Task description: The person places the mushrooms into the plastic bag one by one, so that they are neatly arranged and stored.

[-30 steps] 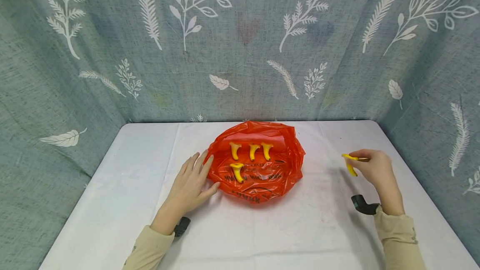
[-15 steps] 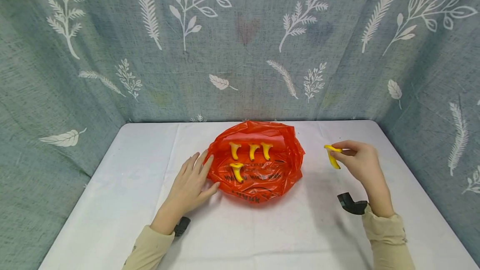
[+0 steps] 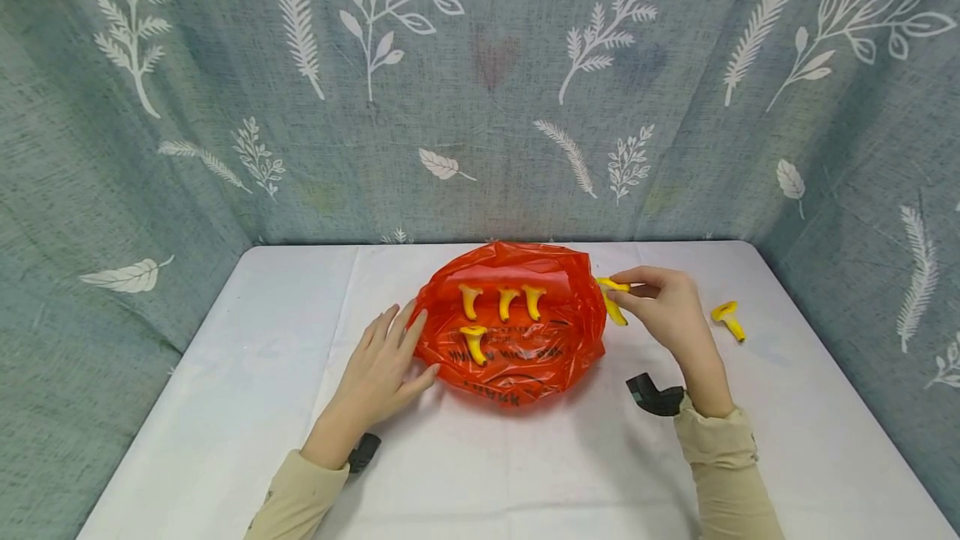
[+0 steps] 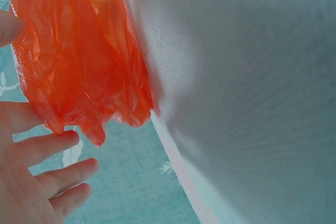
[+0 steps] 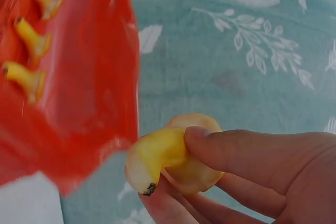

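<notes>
An orange plastic bag (image 3: 517, 340) lies open on the white table (image 3: 225, 407), with several yellow mushrooms (image 3: 501, 302) inside. My left hand (image 3: 386, 369) lies flat with straight fingers (image 4: 50, 148) against the bag's left edge (image 4: 79, 66). My right hand (image 3: 663, 311) pinches a yellow mushroom (image 3: 612, 300) at the bag's right rim; in the right wrist view that mushroom (image 5: 168, 156) is between fingertips, beside the bag (image 5: 68, 77). One more yellow mushroom (image 3: 728, 319) lies on the table to the right of that hand.
Teal cloth with white leaf prints (image 3: 480, 90) walls the table at the back and both sides. Black wrist mounts (image 3: 654, 396) sit at both cuffs.
My right hand has carried the pinched mushroom leftward from the table's right part to the bag's right rim. A loose mushroom now shows where the hand was. The left hand stayed still.
</notes>
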The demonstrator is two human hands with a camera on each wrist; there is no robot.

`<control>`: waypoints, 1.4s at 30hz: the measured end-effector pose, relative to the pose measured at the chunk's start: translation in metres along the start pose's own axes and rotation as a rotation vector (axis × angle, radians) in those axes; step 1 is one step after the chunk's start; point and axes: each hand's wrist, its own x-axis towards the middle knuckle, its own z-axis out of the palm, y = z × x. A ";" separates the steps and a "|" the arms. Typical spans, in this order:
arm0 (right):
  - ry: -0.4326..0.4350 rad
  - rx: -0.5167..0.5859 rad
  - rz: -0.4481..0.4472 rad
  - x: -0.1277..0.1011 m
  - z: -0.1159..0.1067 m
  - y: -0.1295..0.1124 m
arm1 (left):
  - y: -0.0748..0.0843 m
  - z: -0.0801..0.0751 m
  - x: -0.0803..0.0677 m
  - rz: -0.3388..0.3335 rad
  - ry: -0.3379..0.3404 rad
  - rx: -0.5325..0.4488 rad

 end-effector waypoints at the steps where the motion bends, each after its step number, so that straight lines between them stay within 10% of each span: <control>1: -0.007 0.011 -0.003 0.001 0.004 -0.002 | 0.000 0.000 0.000 0.000 0.001 0.000; 21: -0.092 0.214 0.078 0.023 0.093 -0.016 | 0.000 0.000 -0.001 0.006 0.008 0.004; 42: -0.210 -0.024 0.103 0.023 0.137 0.002 | 0.002 -0.001 0.000 -0.002 0.017 0.004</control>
